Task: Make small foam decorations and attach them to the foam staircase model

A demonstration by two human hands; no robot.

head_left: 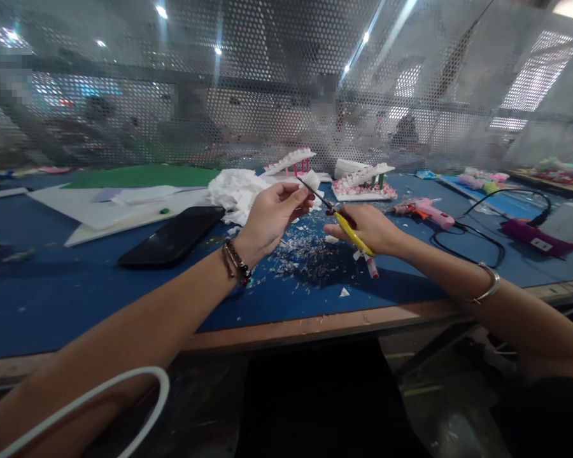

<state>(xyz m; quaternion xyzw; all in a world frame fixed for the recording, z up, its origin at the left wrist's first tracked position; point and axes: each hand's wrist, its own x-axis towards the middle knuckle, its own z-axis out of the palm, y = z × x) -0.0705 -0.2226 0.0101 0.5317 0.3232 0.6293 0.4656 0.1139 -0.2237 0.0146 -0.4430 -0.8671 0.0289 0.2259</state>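
My left hand (277,213) pinches a small white piece (311,180) that looks like paper or thin foam. My right hand (365,228) grips yellow-handled scissors (347,230), whose blades reach up and left to the white piece beside my left fingers. Whether the blades are apart is too blurred to tell. White scraps (305,251) lie scattered on the blue table below my hands. A pink-and-white marker or tube (372,267) lies just under my right hand. Behind my left hand is a heap of crumpled white paper (233,191).
A black phone (174,238) lies left of my left hand, near white sheets (95,207) and a green sheet (143,176). Two small white models (291,162) stand at the back. A pink glue gun (427,211) and a purple power strip (537,238) with black cable are on the right.
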